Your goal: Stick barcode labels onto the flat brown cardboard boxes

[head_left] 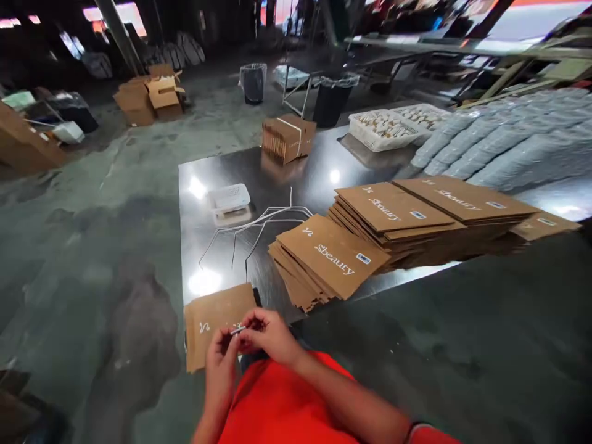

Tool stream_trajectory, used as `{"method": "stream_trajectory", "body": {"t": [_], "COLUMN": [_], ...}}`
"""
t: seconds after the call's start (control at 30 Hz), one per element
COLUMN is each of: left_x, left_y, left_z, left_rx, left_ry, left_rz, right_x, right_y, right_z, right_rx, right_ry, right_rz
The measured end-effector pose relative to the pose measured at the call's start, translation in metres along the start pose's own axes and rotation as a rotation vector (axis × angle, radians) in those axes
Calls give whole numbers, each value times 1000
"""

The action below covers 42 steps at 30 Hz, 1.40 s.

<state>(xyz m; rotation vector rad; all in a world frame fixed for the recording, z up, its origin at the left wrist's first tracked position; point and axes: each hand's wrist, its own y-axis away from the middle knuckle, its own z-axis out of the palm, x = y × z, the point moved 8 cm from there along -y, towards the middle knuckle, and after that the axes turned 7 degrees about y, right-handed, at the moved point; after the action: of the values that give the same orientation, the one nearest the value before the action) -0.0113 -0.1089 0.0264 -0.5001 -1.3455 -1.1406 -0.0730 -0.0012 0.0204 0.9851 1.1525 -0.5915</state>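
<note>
Head view: cardboard sheets [333, 256] printed "Sbeauty"; left grip [221, 357] and right grip [271, 336] closed, both pinching a small metal piece [238, 330].

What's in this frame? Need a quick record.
left hand: pinching a small silver piece
right hand: pinching the same piece
beside hands: kraft cardboard sheet, printed, lying under the hands
work surface: steel table
on table: stacks of Sbeauty kraft cardboard sheets; white wires; white plastic box; strapped cardboard bundle; white crates
on floor: cardboard boxes; black bins
</note>
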Motion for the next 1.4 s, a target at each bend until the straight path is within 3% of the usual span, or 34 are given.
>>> {"method": "stream_trajectory", "body": {"t": [0.37,0.5,0.7,0.93,1.4], "left_x": [-32,-54,-106,-156,-152], "left_y": [-6,-9,-31,-54,-53], "left_z": [-14,-34,-60,-88,-87], "left_rx": [-20,61,126,161,207], "left_ry": [-188,-271,-30,51,90], "left_rz": [19,-42,-271,-423,-431], "right_x": [32,48,101,126,127], "right_y": [-12,-33,-84,-108,-102], "right_z": [3,-14,-50,-49,-44], "right_rx": [53,194,419,467,464], "right_ry": [193,255,477,581,757], "right_rz": [-1,-40,102,119,215]}}
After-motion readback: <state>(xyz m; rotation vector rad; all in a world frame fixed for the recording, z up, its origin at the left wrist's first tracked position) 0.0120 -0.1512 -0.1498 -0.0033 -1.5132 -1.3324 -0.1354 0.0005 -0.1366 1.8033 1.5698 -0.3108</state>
